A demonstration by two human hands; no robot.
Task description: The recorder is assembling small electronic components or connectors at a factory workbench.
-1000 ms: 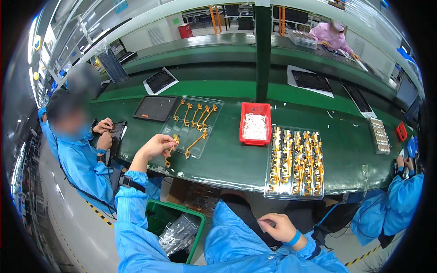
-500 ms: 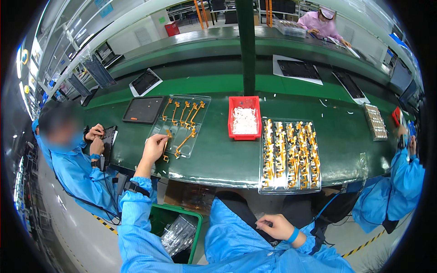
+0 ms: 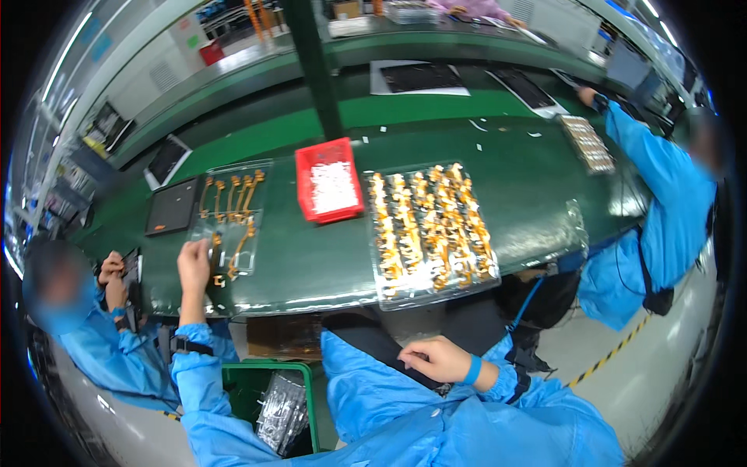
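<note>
My left hand (image 3: pixel 194 268) is closed at the near-left side of a clear plastic tray (image 3: pixel 264 204). Its fingertips pinch at the upper end of an orange flex cable (image 3: pixel 219 279); blur partly masks the contact. Several more orange flex cables (image 3: pixel 235 196) stand in a row in the tray's far part, and another cable (image 3: pixel 243 243) lies right of my hand. My right hand (image 3: pixel 440 359) rests over my lap, below the table edge, its fingers curled together. Whatever may be between those fingers is too small to make out.
A red bin (image 3: pixel 305 187) of small white pieces stands mid-table. Right of it sits a tray (image 3: pixel 389 302) packed with flex cables. A dark tray (image 3: pixel 171 206) lies left. Below the table is a green crate (image 3: pixel 308 389) with clear plastic. Co-workers sit on both sides.
The whole view has swung right, so the table's things appear further left, and the right-hand co-worker shows more fully. My left hand stays by the same flex cable; my right hand remains over my lap.
</note>
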